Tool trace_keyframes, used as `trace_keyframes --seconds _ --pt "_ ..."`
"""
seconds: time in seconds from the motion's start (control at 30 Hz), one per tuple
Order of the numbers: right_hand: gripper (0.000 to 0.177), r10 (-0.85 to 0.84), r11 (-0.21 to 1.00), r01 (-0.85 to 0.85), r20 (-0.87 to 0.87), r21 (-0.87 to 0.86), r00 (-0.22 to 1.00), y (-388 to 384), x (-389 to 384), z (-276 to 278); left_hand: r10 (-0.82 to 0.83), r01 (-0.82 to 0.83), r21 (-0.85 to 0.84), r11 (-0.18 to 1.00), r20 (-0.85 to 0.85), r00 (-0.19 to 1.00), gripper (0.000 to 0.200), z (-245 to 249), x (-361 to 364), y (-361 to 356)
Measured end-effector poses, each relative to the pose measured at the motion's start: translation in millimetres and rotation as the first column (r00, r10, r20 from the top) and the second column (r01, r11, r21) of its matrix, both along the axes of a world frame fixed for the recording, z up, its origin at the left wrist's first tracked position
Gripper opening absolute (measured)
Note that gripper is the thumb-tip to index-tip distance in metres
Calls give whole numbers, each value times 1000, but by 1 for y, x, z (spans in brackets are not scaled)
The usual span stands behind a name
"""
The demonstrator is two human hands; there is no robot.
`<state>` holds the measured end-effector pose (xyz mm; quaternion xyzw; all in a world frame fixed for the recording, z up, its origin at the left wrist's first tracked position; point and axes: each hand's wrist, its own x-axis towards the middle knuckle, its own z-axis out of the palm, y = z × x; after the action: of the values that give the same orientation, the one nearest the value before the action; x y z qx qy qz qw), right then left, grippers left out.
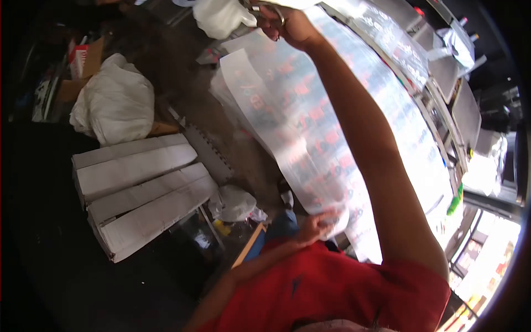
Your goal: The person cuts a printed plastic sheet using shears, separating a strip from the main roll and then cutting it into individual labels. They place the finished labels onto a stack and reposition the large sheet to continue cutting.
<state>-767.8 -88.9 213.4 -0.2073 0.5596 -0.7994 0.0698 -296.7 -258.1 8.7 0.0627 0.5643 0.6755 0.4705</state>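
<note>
A long white sheet with a repeating red and grey print [315, 127] is spread over the table beneath my arms; its near edge hangs over the side. At the far end of the sheet, my right hand [287, 26] is closed around what look like metal scissors [281, 15], with a handle loop showing between the fingers; the blades cannot be made out. Close to my body, my left hand [319, 226] lies on the curled edge of the sheet, fingers stretched out and somewhat blurred.
Long white cardboard boxes [144, 166] lie left, beside a stuffed white bag [116, 99]. Another white bag [221, 16] is by my right hand. Clear plastic [232, 203] lies near the boxes. Plastic-wrapped material [387, 39] and a metal frame [442, 119] border the table's far side.
</note>
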Motion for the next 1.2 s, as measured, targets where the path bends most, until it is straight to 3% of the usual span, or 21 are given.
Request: trace_keyframes --seconds 0.07,0.1,0.13,0.2,0.23,0.33,0.4,0.5,0.53,0.63,0.7,0.83,0.93,1.0,1.07,1.17,1.2 --pt "43 -134 965 153 -100 214 986 11 74 34 -15 15 2 1000 164 986 47 12 -24 14" --pt "45 -92 968 106 -70 227 993 26 108 44 43 -63 152 986 130 991 46 21 -34 24" --pt "45 -193 872 250 -174 420 966 37 148 57 105 -131 303 944 101 989 46 33 -47 36" --pt "46 -228 842 244 -93 481 969 70 224 74 25 -22 291 956 -6 1000 48 65 -70 54" --pt "45 -281 788 302 -123 537 952 87 262 80 35 -56 333 941 68 997 48 87 -75 65" --pt "53 -426 758 362 -9 542 905 141 378 106 -48 -51 424 904 218 975 44 138 -77 102" --pt "63 -594 692 515 -7 507 805 170 458 112 -137 -179 584 792 455 880 43 167 -74 127" --pt "76 -765 587 711 -23 387 644 199 570 119 -161 -277 635 721 542 824 48 214 -61 161" --pt "79 -813 538 767 -24 350 582 207 607 116 -268 -309 659 685 622 736 49 223 -57 171" --pt "90 -914 394 861 35 322 405 218 699 89 -273 -267 633 727 622 734 49 256 -19 217" --pt "91 -960 279 895 89 348 264 216 742 72 -350 -23 753 657 333 875 54 263 8 261" --pt "90 -971 198 948 182 247 156 198 804 28 -389 139 746 652 171 905 55 260 40 305" --pt "92 -960 166 968 256 188 115 175 831 -1 -394 259 736 626 12 919 59 276 46 317" --pt "104 -952 164 940 298 298 71 165 842 -16 -374 306 687 659 -54 926 61 298 48 326" --pt "106 -949 179 947 301 265 95 157 846 -25 -353 350 641 683 -131 927 64 324 42 332" --pt "106 -957 123 967 284 223 56 144 834 -17 -373 519 627 581 -362 854 75 351 25 324" --pt "106 -960 107 970 277 216 44 138 829 -18 -383 532 627 568 -371 846 75 355 19 321"
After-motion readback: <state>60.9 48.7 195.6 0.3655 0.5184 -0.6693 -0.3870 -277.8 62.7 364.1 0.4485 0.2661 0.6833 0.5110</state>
